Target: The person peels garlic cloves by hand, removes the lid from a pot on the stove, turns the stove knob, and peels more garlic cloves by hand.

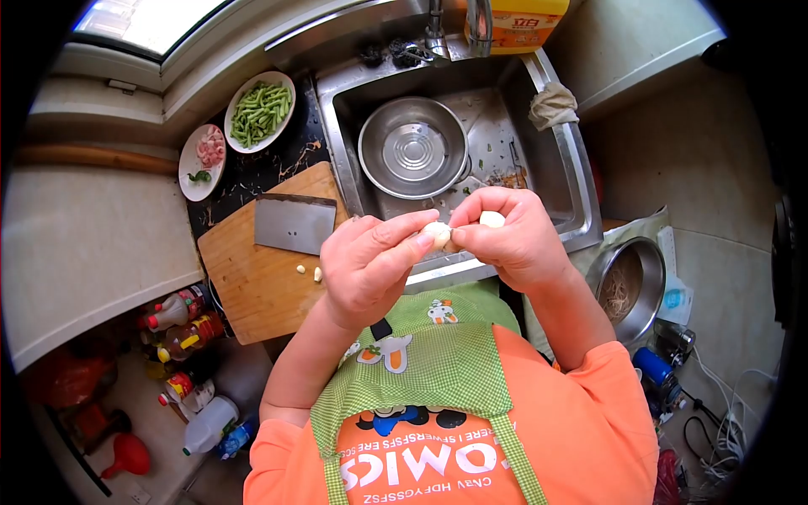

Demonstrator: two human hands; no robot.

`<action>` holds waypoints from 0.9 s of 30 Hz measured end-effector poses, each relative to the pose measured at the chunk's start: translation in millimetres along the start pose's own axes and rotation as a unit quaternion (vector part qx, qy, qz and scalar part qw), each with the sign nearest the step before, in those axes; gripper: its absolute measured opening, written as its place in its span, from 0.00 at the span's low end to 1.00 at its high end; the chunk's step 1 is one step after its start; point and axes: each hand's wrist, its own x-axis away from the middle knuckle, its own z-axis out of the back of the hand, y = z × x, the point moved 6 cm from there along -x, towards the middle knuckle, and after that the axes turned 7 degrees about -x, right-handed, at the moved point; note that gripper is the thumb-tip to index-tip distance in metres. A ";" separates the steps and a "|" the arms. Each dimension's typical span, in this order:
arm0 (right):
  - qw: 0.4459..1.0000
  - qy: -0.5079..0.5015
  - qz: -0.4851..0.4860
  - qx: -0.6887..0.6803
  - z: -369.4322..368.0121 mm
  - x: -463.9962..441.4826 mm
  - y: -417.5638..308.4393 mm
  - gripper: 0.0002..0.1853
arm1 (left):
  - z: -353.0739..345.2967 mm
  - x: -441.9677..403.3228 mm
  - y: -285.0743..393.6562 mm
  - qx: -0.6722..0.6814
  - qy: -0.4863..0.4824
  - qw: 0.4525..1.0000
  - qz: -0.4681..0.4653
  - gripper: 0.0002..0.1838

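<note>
My left hand (374,261) pinches a pale garlic clove (438,234) between thumb and fingertips, near the sink's front edge. Against that clove, the thumb and forefinger of my right hand (513,236) press at its papery end. A second white clove (492,219) sits in the curl of my right hand. Left of my hands, a wooden cutting board (244,290) carries a broad cleaver (295,223) lying flat. Small garlic cloves (318,274) rest on the board near my left wrist.
Beyond my hands is a steel sink (572,160) holding a metal basin (412,147). Plates of cut green beans (261,114) and sliced meat (210,147) stand at the back left. A steel bowl (652,261) is on the right; bottles (210,425) stand at lower left.
</note>
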 end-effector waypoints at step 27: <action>0.911 0.050 0.291 0.288 10.2 -1.5 -30.3 0.05 | -33.8 38.2 -29.8 0.659 -0.025 0.586 0.472 0.24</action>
